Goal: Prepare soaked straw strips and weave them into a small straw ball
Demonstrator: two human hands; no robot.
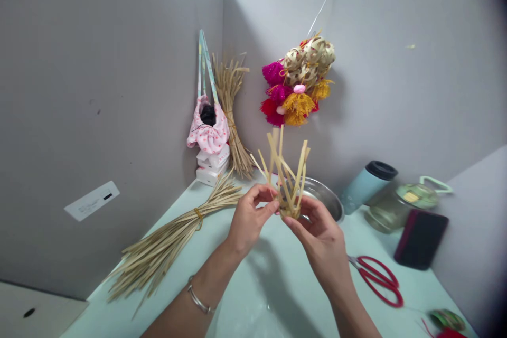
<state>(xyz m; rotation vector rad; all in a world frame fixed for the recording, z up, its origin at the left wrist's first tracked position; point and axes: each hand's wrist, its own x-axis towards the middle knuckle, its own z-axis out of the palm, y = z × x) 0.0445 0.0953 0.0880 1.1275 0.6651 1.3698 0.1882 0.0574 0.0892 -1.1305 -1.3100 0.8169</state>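
A small, partly woven ball of flat straw strips (pixel 291 206) is held up over the table, its loose strip ends pointing upward. My right hand (pixel 319 229) grips its lower right side between thumb and fingers. On the other side, my left hand (pixel 253 216) is closed in a pinch at the left edge of the weave, thumb against fingers; a strip seems to run between them, though the fingertips partly hide it. Behind the weave stands a metal bowl (pixel 330 200), partly covered by my hands.
A tied bundle of straw strips (pixel 170 243) lies left; another bundle (pixel 233 116) leans in the corner beside a pink dotted bag (pixel 209 134). Woven balls with tassels (pixel 303 76) hang behind. Red-handled scissors (pixel 378 280), a phone (pixel 422 240), a tumbler (pixel 366 187) and a jug (pixel 400 206) are right.
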